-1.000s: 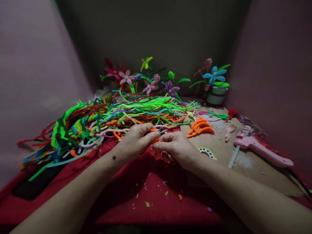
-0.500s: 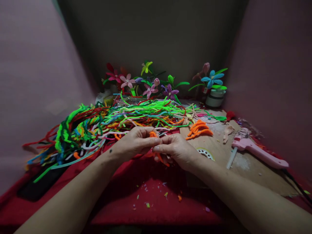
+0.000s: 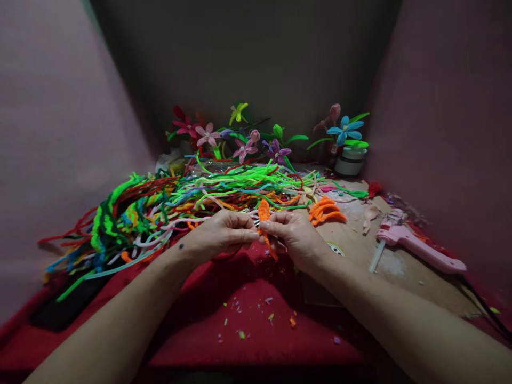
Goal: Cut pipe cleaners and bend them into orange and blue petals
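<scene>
Orange fuzzy piece [image 3: 264, 210] upright between two hands, above red cloth [image 3: 192, 330].
Right hand [image 3: 298, 234] pinches the piece low, thumb against fingers, its narrow tail hanging below; left hand [image 3: 226, 232] has thumb and fingertips brought together at its near edge, but whether they grip a strand, cannot tell. Judgement: hold the right pinch firm at the base, work the left in small turns, and keep the broad end flat, since fuzzy wire probably kinks if forced. Farther out: orange strips [image 3: 328, 212] beyond the right hand, heaped coloured strands [image 3: 240, 178] behind. Obscured: lower right fingers, behind the thumb and tail; white reel [image 3: 336, 249], mostly covered by the right forearm; both forearms cut off by the frame.
</scene>
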Motion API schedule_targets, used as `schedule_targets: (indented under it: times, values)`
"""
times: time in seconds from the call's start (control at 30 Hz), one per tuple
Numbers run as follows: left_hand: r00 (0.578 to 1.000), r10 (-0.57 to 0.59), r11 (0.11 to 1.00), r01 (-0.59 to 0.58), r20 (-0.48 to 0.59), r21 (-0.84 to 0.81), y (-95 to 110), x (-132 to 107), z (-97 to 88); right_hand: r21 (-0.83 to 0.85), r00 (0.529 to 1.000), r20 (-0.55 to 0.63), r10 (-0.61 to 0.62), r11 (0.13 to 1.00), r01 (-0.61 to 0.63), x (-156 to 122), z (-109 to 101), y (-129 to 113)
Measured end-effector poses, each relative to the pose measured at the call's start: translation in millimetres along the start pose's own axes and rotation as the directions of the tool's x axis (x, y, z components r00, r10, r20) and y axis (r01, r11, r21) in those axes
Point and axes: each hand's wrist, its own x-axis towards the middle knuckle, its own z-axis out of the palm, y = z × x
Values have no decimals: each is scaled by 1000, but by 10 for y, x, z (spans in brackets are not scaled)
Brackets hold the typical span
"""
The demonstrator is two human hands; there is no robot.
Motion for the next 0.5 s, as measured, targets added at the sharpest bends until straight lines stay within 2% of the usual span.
schedule_targets:
  times: [0.07, 0.1, 0.17, 0.23, 0.3, 0.33, 0.4, 0.5]
  values:
    - [989, 114, 983, -99, -94, 152, 12, -2, 40, -30, 999, -38, -12, 999, 11, 12, -10, 21]
    - [968, 201, 951, -156, -149, 268, 6, -4, 73, -43, 998, -63, -17, 999, 15, 17, -12, 33]
    - [893, 386, 807, -205, -232, 554, -35, -9, 153, -83, 993, -110, -39, 996, 30, 22, -13, 50]
    - [813, 521, 614, -146, -260, 775, -102, -12, 228, -137, 986, -150, -69, 989, 48, 21, -8, 56]
    - [776, 574, 504, -82, -263, 860, -163, -11, 267, -170, 983, -167, -79, 984, 50, 17, -3, 53]
    - [772, 577, 495, -71, -266, 866, -181, -9, 269, -164, 982, -174, -76, 985, 47, 15, -1, 50]
    - [770, 567, 537, -77, -292, 840, -182, -4, 235, -120, 982, -181, -58, 992, 37, 15, -5, 43]
    - [729, 518, 707, -72, -447, 703, -117, 10, 133, -20, 976, -218, -5, 1000, 0, 37, -31, 33]
